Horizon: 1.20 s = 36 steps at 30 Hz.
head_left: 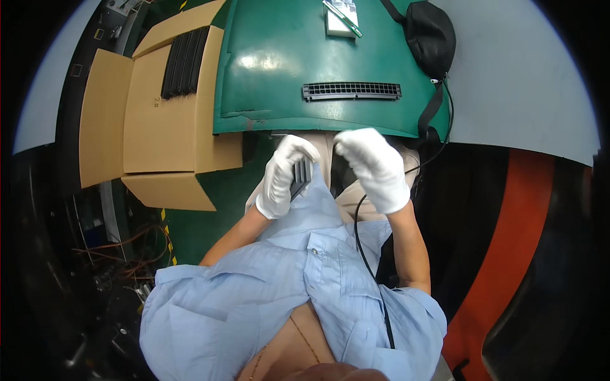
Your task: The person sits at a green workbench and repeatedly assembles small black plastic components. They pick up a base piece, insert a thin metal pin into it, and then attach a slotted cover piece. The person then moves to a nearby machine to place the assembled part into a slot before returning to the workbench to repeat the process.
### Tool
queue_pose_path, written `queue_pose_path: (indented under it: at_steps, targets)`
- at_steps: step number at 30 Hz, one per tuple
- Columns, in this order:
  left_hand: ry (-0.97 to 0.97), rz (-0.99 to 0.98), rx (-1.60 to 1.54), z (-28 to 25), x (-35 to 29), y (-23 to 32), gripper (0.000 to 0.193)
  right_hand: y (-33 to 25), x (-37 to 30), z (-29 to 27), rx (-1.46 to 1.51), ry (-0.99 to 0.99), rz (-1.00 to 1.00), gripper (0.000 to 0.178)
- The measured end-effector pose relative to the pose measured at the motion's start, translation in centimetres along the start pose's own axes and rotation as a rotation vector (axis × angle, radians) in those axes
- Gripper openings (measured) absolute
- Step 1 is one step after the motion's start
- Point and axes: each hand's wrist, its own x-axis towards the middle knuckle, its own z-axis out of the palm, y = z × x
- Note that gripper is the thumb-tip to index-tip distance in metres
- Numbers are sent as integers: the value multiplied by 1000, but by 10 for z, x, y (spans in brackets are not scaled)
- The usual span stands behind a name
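Note:
My left hand (277,181), in a white glove, is wrapped round a dark slatted plastic piece (301,176) in front of my lap. Much of that piece is hidden by the glove and by its angle. To its right, my right hand (373,166), gloved in white too, is raised with its fingers curled together; whatever they pinch, if anything, cannot be made out. The two hands are apart. Beyond them a long black plastic grille (352,91) with rows of small openings lies on the green tabletop (273,95).
At left stands an open cardboard box (159,136) with several black slatted parts (185,62) inside. A small white box (341,19) with a green-and-white pen (344,20) sits at the back. A black pouch (431,35) lies at the right edge; a black cable (358,235) crosses my lap.

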Motion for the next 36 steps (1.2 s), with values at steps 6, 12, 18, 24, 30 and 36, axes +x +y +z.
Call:
queue_pose_path:
  at_steps: [6,12,18,24,30,36]
  targets:
    - [228,-303,341,-30,-31,-76,47,48,20,7,-372,39,378,33]
    - [378,-175,481,-41,70,-24,36,100,64,-23,-572,-64,325,40]
    - [445,-40,814,-109,186,-48,43,130,67,-15,-659,-297,368,34]
    - [612,501,1472,-138,215,-84,40,118,43,-36,-694,-293,377,35]
    - [-60,-413,270,-64,156,-10,49,34,50,-53,-741,-379,158,49]
    - [-438,-546,79,-12,92,30,42,-6,57,-53,-435,-69,-261,40]
